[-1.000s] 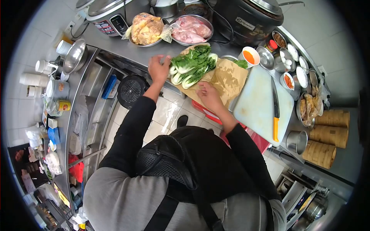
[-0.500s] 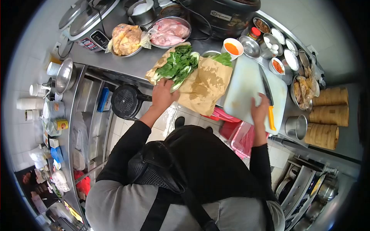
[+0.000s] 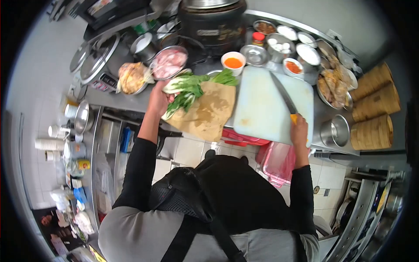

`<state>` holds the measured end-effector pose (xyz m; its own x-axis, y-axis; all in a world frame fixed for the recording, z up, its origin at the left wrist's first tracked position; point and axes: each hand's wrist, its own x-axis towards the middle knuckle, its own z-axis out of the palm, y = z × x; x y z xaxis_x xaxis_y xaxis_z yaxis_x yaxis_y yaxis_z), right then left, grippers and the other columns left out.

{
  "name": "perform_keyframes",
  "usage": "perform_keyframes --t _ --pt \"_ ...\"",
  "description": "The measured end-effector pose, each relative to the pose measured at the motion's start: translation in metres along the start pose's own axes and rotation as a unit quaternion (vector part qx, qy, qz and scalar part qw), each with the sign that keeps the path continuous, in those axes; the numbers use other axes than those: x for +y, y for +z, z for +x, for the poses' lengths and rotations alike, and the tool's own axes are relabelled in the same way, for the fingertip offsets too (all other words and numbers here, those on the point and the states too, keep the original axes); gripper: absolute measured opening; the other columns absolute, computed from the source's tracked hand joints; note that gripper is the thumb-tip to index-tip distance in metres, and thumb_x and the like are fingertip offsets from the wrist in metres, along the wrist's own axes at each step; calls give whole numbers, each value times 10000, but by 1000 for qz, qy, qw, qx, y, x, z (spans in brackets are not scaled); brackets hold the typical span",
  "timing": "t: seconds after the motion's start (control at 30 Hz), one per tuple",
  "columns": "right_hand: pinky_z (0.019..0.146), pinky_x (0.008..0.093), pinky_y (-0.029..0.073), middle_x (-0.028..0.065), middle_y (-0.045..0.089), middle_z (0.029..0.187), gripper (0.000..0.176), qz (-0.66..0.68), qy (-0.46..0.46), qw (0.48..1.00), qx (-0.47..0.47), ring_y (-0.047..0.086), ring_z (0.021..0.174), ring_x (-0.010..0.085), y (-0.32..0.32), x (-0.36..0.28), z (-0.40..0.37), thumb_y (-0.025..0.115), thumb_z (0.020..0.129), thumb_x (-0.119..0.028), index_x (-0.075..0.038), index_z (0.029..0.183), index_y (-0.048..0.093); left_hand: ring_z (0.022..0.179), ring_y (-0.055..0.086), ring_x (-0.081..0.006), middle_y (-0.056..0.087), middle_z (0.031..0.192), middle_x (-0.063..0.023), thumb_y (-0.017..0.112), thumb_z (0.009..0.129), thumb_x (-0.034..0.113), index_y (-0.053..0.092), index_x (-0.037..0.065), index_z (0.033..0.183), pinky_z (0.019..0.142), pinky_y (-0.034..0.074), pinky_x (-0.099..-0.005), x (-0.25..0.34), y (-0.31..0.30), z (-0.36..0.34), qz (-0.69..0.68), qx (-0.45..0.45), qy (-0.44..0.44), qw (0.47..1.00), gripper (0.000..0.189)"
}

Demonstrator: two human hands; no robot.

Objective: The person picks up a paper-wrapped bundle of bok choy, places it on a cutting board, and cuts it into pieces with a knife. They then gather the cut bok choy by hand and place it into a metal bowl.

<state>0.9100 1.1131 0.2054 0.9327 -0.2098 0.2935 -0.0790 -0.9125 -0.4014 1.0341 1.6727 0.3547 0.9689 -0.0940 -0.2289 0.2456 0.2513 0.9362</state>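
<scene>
My left hand (image 3: 159, 100) is closed on leafy greens (image 3: 192, 84) with pale stems, at the left of a sheet of brown paper (image 3: 214, 111). Part of the greens hangs over the paper. My right hand (image 3: 299, 131) wraps round the yellow handle of a kitchen knife (image 3: 283, 92). Its blade points away from me over the white cutting board (image 3: 257, 109). Between the paper's far edge and the board lies another green bunch (image 3: 225, 77).
Behind the board stand a bowl of orange food (image 3: 233, 62), a metal bowl (image 3: 255, 55) and a pot of eggs (image 3: 279, 46). Raw meat (image 3: 169, 62) and bagged poultry (image 3: 133, 76) sit at the back left. Bamboo steamers (image 3: 371, 133) are stacked right, beside a metal pot (image 3: 335, 131).
My right hand has closed round the knife handle. My left hand has gripped the greens and moved them left, off much of the paper. The camera view has shifted.
</scene>
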Motion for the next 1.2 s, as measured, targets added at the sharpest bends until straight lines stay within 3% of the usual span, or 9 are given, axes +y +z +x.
perform_keyframes --t 0.2,0.27,0.37,0.47,0.73,0.87,1.07,1.13,1.2 --pt "879 496 530 270 659 1095 459 126 27 989 -70 647 963 451 -29 15 -16 532 990 -174 -77 1436 489 1169 630 -226 648 1269 -77 657 896 -10 664 68 1227 975 515 -341 -84 165 -5 220 -234 183 929 340" --pt "776 428 545 237 679 1027 439 339 239 900 -135 664 824 383 -58 -17 -32 532 1040 -246 -68 1441 494 1221 606 -300 624 1317 -102 664 864 -17 683 90 1205 1040 486 -383 -124 196 0 386 -263 297 833 358" --pt "630 258 504 75 619 952 446 403 255 875 -82 564 693 91 -67 -49 -76 495 1094 -281 -33 1465 487 1186 606 -345 610 1334 -119 669 842 -12 697 109 1188 1034 489 -408 -182 196 7 468 -250 280 800 368" --pt "699 385 522 203 678 965 380 291 234 919 -124 624 699 279 -80 -62 -111 544 1069 -236 -24 1383 576 1137 616 -347 600 1344 -120 668 848 -9 701 111 1173 987 514 -418 -179 193 10 483 -245 306 783 348" --pt "780 455 536 277 691 978 369 199 62 978 -17 681 873 419 -84 -124 -95 569 1058 -224 -11 1356 611 1127 607 -280 559 1243 -103 694 846 -32 714 97 1167 917 516 -357 -181 186 21 447 -278 275 805 346" --pt "790 426 554 267 715 1012 398 148 188 961 -141 731 887 373 -63 -75 -79 544 1066 -273 -57 1396 599 1068 605 -259 552 1180 -107 724 847 12 714 102 1209 876 519 -346 -166 180 17 444 -262 276 811 373" --pt "780 360 539 203 720 932 375 232 151 961 11 692 801 288 -85 -88 -58 516 1092 -245 -42 1396 599 1084 599 -261 590 1154 -81 692 875 42 711 140 1280 916 515 -368 -142 177 24 445 -331 100 826 417" --pt "763 348 534 151 686 858 408 228 186 955 -40 657 755 238 -67 -89 -65 527 1088 -265 -48 1430 570 1203 584 -281 654 1224 -41 689 870 34 732 154 1245 1050 459 -416 -128 188 36 522 -389 432 625 396" --pt "738 337 527 103 670 833 432 161 155 964 -146 614 735 178 -51 -94 -73 528 1086 -285 -53 1450 555 1291 552 -293 651 1324 -20 710 859 63 739 154 1195 1136 387 -450 -133 193 41 512 -436 429 603 350"
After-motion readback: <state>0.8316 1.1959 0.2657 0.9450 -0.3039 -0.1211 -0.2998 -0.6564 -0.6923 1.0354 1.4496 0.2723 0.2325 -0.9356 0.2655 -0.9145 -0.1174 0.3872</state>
